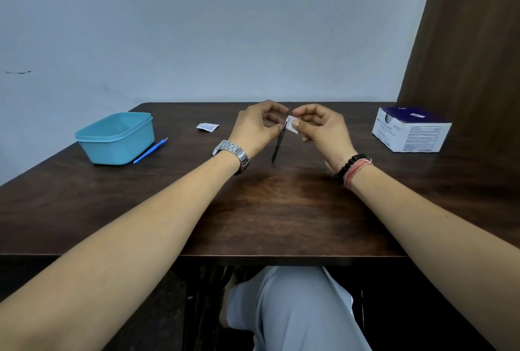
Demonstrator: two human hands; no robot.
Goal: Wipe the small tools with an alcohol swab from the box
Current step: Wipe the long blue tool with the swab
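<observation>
In the middle of the frame, a little above the centre, both hands are raised over the dark table (281,210). The left hand (254,128) pinches the top end of a thin dark tool (278,145) between thumb and fingertips. The tool hangs down from this pinch, tilted slightly to the lower left, and its lower tip is near the table surface; whether it touches the table I cannot tell. The right hand (320,128) holds a small white swab (292,124) between thumb and curled fingers. The swab is pressed against the upper part of the tool, just to the right of the left hand's pinch, so the two grips are almost touching each other.

At the left of the frame stands a light blue tub (118,138), and just beside its right side lies a blue tool (150,151) on the table. Between the tub and the hands, a little higher in the frame, lies a small white wrapper (207,126). At the right of the frame stands the box (410,130), white with a dark blue top, well apart from the hands.

The left wrist wears a metal watch (232,153), and the right wrist wears a dark bead bracelet (349,166) with pink threads.
</observation>
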